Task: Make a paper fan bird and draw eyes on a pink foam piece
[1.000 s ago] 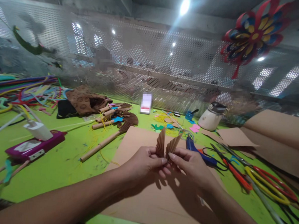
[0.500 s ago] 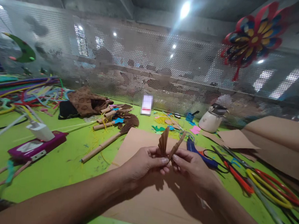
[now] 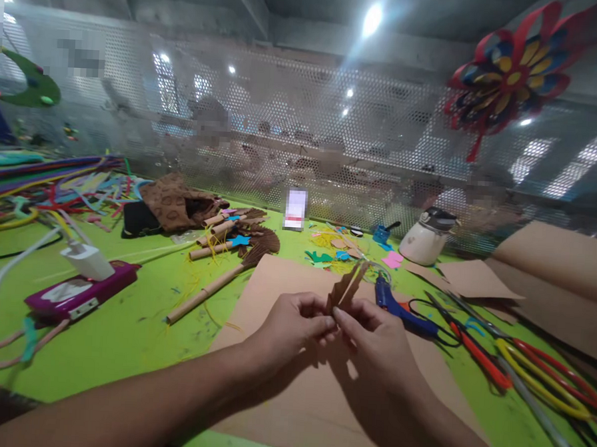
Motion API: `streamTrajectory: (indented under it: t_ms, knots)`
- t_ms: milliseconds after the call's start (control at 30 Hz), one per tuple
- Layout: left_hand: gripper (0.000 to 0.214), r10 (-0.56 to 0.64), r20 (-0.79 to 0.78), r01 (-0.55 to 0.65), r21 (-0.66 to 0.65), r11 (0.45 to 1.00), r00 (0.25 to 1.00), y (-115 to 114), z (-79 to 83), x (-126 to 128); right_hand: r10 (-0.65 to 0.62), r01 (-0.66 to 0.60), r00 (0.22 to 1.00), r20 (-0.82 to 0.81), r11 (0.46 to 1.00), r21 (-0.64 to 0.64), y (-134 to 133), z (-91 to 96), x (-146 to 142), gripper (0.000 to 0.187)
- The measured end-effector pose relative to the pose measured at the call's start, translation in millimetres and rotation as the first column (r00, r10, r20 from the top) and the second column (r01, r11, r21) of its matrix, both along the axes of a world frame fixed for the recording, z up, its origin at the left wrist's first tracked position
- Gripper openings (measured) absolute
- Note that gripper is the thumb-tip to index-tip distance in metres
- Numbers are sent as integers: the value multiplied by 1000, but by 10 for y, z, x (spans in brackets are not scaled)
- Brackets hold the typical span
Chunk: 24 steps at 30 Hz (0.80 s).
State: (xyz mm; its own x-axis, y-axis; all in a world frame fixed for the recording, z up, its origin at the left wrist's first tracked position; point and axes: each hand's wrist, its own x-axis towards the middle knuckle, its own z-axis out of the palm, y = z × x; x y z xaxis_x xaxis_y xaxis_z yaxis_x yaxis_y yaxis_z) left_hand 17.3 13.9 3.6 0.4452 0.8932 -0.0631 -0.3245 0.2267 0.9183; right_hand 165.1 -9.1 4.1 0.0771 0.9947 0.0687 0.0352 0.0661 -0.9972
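**Surroundings, back and sides**

Purple power strip (image 3: 82, 294) left, white adapter (image 3: 87, 263) plugged in. Patterned brown cloth (image 3: 165, 203) beyond. White jug (image 3: 421, 243), dark top, right of centre. Perforated panel (image 3: 290, 96) behind. Red-rimmed flower ornament (image 3: 513, 78) upper right; green crescent (image 3: 30, 86) upper left.

Glue gun (image 3: 404, 314) right of held paper (image 3: 340, 290)

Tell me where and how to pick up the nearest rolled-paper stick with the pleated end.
Pinch the stick across its bare middle, from above, probably with the left hand once it lets go of the pleated paper. It is slim and straight there, slanting across the green table apart from the other tubes; its pleated end lies near other fans and looks easily crushed.
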Motion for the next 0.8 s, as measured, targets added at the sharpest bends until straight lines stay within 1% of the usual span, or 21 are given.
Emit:
streamTrajectory:
  t_ms: [100,167,233,433,533,633,733,800]
  knots:
    - [21,-77,-14,77,19,997,997,29,-27,-7,11,-10,999,-51,1000,4,2,-9,4,32]
    - [24,-123,20,123,6,992,992,57,-40,-23,55,-56,992,-111,998,-7,4,-17,28,31]
    - [24,-142,59,143,-20,989,988,74,-39,-39,101,-104,984,-148,994,-15,9,-28,63,29]
    - [22,-199,153,215,-93,972,968,59,-4,-36,219,-219,970,-109,976,12,36,-1,118,27]
    - [24,-179,165,196,-92,976,970,49,18,-26,233,-233,966,-112,972,18,31,33,84,29]
    - [29,-139,150,152,-83,985,979,25,47,-16,170,-169,983,-75,985,27,9,57,42,35]
    - [29,-120,113,129,-75,989,986,-12,34,-3,-1,1,1000,6,999,51,-13,69,23,37]
    - [25,-108,78,113,-65,991,991,-29,-9,5,-106,100,991,80,992,81,-20,74,29,39]
